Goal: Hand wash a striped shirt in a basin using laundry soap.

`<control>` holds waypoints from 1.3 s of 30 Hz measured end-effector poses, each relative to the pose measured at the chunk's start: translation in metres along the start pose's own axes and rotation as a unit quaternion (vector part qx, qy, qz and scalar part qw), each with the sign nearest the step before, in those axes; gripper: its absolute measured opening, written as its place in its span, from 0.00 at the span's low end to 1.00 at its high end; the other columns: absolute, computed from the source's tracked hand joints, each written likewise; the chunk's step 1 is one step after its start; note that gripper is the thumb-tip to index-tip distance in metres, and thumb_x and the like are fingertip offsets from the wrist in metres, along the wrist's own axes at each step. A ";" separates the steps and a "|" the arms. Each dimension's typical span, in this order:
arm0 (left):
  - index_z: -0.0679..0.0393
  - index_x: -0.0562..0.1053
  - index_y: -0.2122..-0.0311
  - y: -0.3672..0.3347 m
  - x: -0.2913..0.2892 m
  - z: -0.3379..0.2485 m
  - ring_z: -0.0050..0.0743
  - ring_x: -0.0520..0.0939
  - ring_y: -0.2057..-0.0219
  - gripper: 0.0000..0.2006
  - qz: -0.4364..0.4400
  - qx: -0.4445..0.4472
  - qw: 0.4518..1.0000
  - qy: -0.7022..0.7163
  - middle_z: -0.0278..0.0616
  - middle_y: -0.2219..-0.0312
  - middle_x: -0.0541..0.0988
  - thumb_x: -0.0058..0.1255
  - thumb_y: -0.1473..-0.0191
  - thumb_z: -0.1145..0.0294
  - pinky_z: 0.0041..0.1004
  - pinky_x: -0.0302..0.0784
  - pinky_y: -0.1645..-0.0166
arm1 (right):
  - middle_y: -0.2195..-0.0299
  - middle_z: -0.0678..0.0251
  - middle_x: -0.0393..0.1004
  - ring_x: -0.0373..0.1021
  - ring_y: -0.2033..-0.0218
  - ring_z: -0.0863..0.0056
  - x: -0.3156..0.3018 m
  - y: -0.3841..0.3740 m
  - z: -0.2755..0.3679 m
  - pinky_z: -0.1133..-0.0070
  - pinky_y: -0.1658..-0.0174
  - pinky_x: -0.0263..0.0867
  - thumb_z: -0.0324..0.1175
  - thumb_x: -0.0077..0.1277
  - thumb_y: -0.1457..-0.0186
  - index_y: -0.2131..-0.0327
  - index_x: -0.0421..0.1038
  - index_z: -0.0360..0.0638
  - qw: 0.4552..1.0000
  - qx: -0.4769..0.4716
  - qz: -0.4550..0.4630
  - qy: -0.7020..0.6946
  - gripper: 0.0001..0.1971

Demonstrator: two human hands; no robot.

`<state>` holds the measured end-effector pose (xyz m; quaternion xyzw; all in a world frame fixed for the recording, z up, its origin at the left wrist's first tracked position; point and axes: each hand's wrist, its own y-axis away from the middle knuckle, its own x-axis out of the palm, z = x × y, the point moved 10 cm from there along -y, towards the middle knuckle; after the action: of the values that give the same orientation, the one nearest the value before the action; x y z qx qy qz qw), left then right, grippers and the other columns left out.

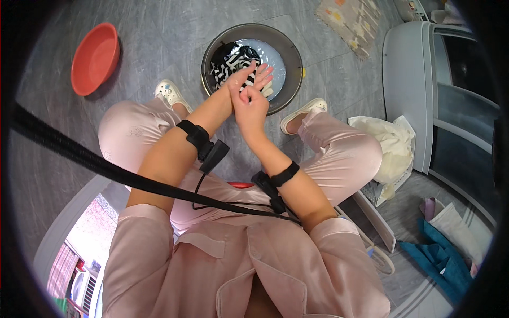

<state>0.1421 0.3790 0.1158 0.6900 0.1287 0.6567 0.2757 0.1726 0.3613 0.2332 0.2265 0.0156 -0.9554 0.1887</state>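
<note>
Above a round grey-brown basin [205, 83] my left hand [249, 77] is turned with its palm up and its fingers spread, holding nothing. My right hand [251, 110] is closed against my left wrist, its fingers curled round the edge of it. Under both hands, black-and-white striped cloth [229, 66] lies bunched in the basin's left half. Bluish, cloudy water [273, 59] shows in the right half. The hands partly hide the cloth. Black straps with small dark devices sit round both forearms.
A red basin [95, 59] stands on the grey floor at far left. To the right are a grey cabinet-like appliance [405, 95], cream cloth [389, 143] and teal cloth [442, 259]. A patterned mat [352, 24] lies beyond. A black cable [106, 165] crosses in front of me.
</note>
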 end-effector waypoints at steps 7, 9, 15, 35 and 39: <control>0.60 0.62 0.54 0.004 0.025 0.026 0.32 0.73 0.56 0.15 -0.001 0.079 0.997 0.009 0.42 0.58 0.70 0.40 0.43 0.63 0.34 0.69 0.50 | 0.81 0.54 0.71 0.69 0.78 0.55 -0.065 -0.088 -0.044 0.66 0.73 0.63 0.39 0.45 0.51 0.82 0.70 0.41 0.961 0.072 -0.165 0.208 0.14; 0.61 0.62 0.54 0.008 0.022 0.021 0.33 0.73 0.56 0.15 -0.043 0.064 0.997 0.012 0.42 0.58 0.71 0.39 0.43 0.63 0.34 0.69 0.51 | 0.81 0.54 0.71 0.69 0.77 0.54 -0.067 -0.087 -0.036 0.66 0.72 0.64 0.39 0.45 0.51 0.82 0.71 0.42 0.957 0.084 -0.175 0.217 0.13; 0.57 0.65 0.53 0.002 -0.016 0.006 0.34 0.73 0.59 0.15 -0.072 -0.001 0.997 0.034 0.42 0.58 0.72 0.39 0.44 0.62 0.34 0.70 0.55 | 0.81 0.63 0.70 0.63 0.82 0.66 -0.003 -0.024 0.009 0.78 0.75 0.61 0.27 0.49 0.59 0.74 0.67 0.40 0.989 0.013 -0.073 0.125 0.05; 0.59 0.64 0.54 0.017 0.012 0.019 0.30 0.71 0.54 0.16 -0.030 0.028 0.999 -0.002 0.40 0.56 0.71 0.34 0.41 0.61 0.31 0.63 0.46 | 0.87 0.54 0.63 0.61 0.85 0.60 -0.063 -0.070 -0.058 0.69 0.76 0.58 0.29 0.49 0.56 0.87 0.59 0.38 0.969 0.038 -0.211 0.122 0.13; 0.54 0.66 0.54 0.029 0.021 -0.008 0.31 0.72 0.56 0.15 0.010 0.082 0.997 -0.004 0.35 0.57 0.72 0.33 0.41 0.60 0.32 0.65 0.48 | 0.80 0.58 0.70 0.68 0.77 0.57 -0.067 -0.070 -0.036 0.67 0.73 0.60 0.39 0.49 0.51 0.82 0.65 0.41 0.984 -0.005 -0.150 0.093 0.13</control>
<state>0.1309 0.3686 0.1485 0.7143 0.1739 0.6436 0.2128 0.2179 0.4543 0.2261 0.3085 0.0712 -0.9476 0.0418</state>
